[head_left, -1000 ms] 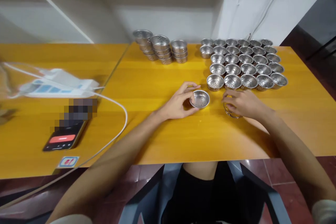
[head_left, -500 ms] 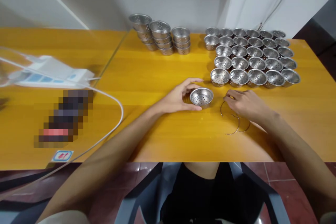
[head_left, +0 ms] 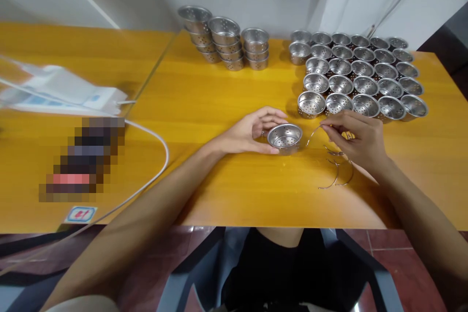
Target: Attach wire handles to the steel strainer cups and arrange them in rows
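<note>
A round perforated metal strainer basket [head_left: 285, 137] stands upright on the table, its open top facing up. My left hand [head_left: 252, 131] is curled around its left side, with the thumb at the front and the fingers behind. To the right of the basket, my right hand [head_left: 360, 139] pinches a thin curved wire handle [head_left: 311, 136] between thumb and fingertips. The wire's free end points down beside the basket's rim, a small gap apart. Several more curved wire handles [head_left: 335, 178] lie on the table below my right hand, partly covered by it.
Rows of similar baskets [head_left: 364, 86] stand at the back right. Stacked baskets [head_left: 224, 41] are at the back, near the wall. On the left are a white power strip [head_left: 84, 100], a white cable [head_left: 167, 153], a pixelated dark object [head_left: 86, 156] and a sticker [head_left: 81, 214].
My right hand has lifted off the loose wires with one wire handle pinched and turned it toward the basket. The left hand keeps hold of the basket. The view has shifted slightly.
</note>
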`<state>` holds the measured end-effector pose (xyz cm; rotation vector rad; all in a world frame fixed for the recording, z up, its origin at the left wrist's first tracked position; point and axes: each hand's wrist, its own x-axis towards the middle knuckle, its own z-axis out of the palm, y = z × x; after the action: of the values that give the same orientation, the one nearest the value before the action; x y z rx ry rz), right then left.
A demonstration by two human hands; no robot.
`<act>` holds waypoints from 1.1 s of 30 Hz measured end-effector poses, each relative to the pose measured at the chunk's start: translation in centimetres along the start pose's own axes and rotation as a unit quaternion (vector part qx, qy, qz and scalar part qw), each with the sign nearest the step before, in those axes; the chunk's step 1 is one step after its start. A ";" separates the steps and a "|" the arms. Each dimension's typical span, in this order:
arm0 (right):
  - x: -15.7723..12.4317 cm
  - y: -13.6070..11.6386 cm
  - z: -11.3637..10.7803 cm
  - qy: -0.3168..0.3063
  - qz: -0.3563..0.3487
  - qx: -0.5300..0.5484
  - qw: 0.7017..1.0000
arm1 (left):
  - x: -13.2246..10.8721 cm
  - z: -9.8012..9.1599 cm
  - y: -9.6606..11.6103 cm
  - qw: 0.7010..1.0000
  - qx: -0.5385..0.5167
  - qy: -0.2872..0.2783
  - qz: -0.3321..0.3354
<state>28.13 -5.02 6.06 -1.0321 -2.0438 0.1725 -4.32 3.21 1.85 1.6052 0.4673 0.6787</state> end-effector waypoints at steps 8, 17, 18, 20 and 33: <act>-0.1 -1.1 0.5 0.012 0.015 -0.008 1.000 | -0.2 0.9 0.8 1.000 0.026 -0.008 0.000; -0.4 -0.7 1.5 -0.018 0.000 -0.063 0.998 | -0.2 3.0 1.1 0.995 0.094 0.021 0.008; -0.4 -0.6 1.6 -0.018 0.000 -0.069 0.997 | -0.2 3.0 1.1 0.995 0.095 0.022 0.007; -0.5 -0.3 1.8 -0.013 -0.005 -0.079 0.997 | -0.2 2.9 1.2 0.995 0.096 0.022 0.005; -0.7 -0.6 2.7 0.033 -0.012 -0.087 0.996 | -0.3 3.1 1.9 0.996 0.086 0.018 -0.005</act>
<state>25.98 -5.31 4.14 -1.1031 -2.0380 -0.0543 -2.58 0.42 3.48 1.7531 0.5724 0.6763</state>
